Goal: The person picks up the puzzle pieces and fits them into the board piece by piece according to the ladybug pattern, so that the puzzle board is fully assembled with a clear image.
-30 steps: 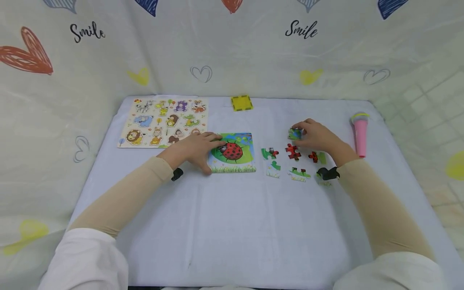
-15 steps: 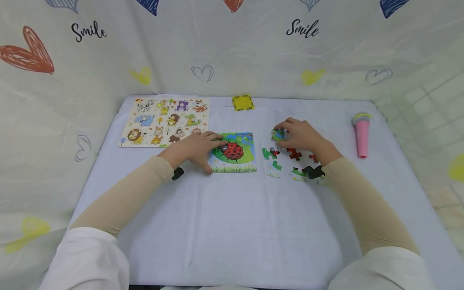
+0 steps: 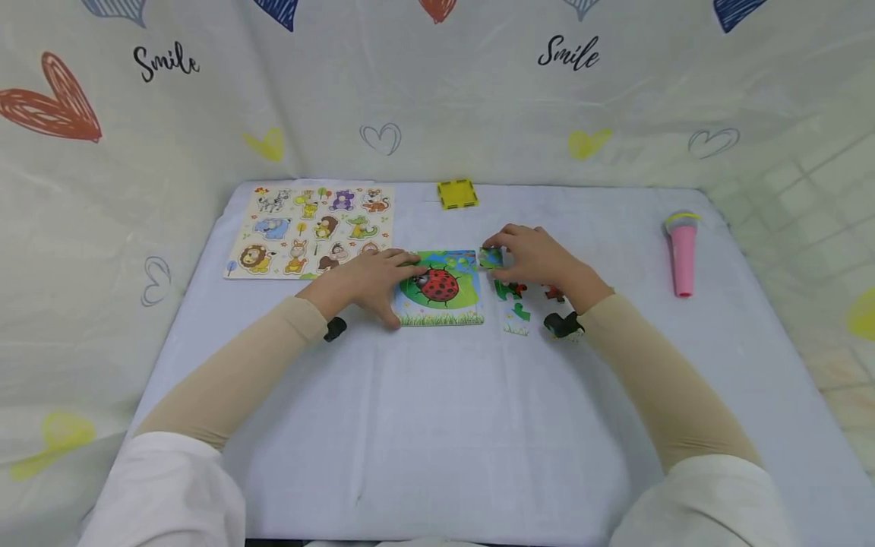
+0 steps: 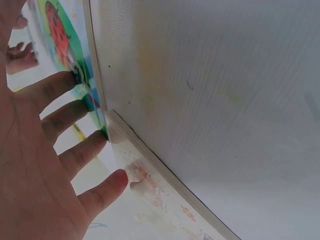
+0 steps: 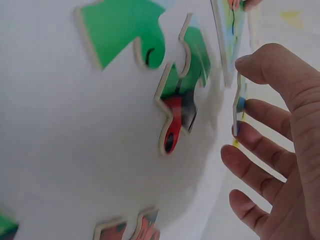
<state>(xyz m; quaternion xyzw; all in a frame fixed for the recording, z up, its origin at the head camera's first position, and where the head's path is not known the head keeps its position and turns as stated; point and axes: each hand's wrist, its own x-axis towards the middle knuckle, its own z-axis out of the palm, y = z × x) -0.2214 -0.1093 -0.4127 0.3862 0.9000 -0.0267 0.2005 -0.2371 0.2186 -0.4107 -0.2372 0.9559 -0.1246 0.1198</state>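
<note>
My left hand (image 3: 369, 282) rests on the left side of a square ladybug picture board (image 3: 444, 308), thumb at its lower left corner. In the left wrist view its fingers (image 4: 82, 155) are spread and fairly straight, tips on the board's edge. My right hand (image 3: 536, 257) pinches a small blue-green puzzle piece (image 3: 490, 258) between thumb and fingers, right beside the board's upper right edge. In the right wrist view the held piece (image 5: 238, 107) shows edge-on. Below this hand lie loose puzzle pieces, among them a green-and-red one (image 5: 182, 85) and a green one (image 5: 122, 30).
An animal puzzle board (image 3: 307, 228) lies at the back left, partly behind my left hand. A yellow square frame (image 3: 457, 194) sits at the back edge, and a pink toy microphone (image 3: 681, 258) lies on the right. More loose pieces (image 3: 516, 319) lie right of the ladybug board.
My right hand has moved left, carrying the blue-green puzzle piece from above the loose pieces to the ladybug board's right edge. My left hand has stayed in place.
</note>
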